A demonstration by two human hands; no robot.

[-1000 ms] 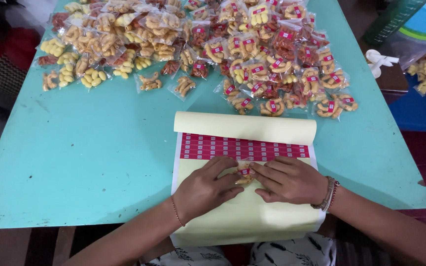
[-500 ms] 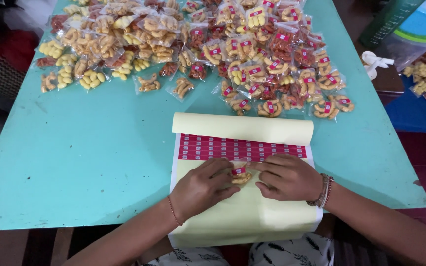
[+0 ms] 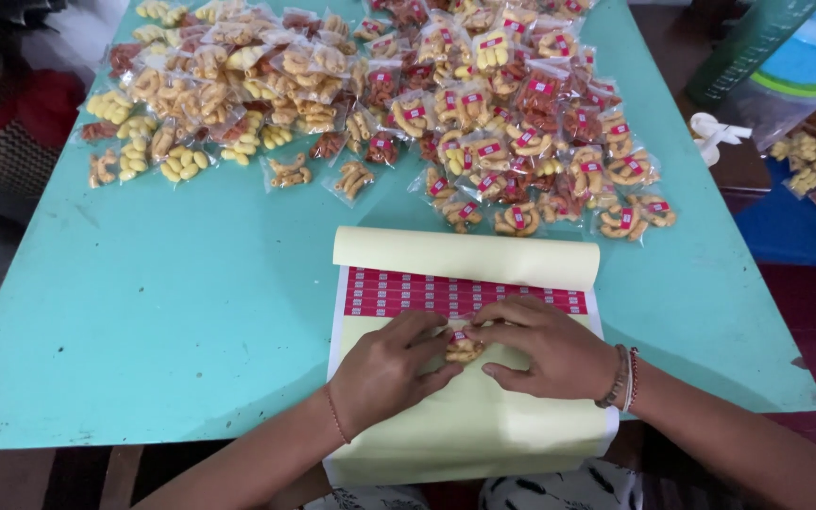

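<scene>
Between the hands: a small clear snack packet (image 3: 463, 346) lies on the yellow sheet, pinched from both sides, with a red label at its top edge.
Left hand: the left hand (image 3: 384, 370) rests palm down on the sheet, its fingertips closed on the packet's left side.
Right hand: the right hand (image 3: 548, 348) meets it from the other side, fingers pressing on the packet and its label; a beaded bracelet (image 3: 621, 377) sits on the wrist.
Under the hands: a sticker sheet (image 3: 469, 425), its yellow backing bare below the hands; only a few rows of red labels (image 3: 465, 293) remain, just beyond the fingertips, with the top of the sheet curled over.
Beyond the sheet, to the right: labelled packets (image 3: 521, 142) lie heaped, each showing a red sticker.
Beyond the sheet, to the left: unlabelled packets (image 3: 229, 94) form a second heap, plain and without stickers.
Progress, as I judge it: roughly half the packets carry labels, much of the sheet is used up, and the left heap is yet to be done.
Underneath all: a turquoise table (image 3: 172, 312).
</scene>
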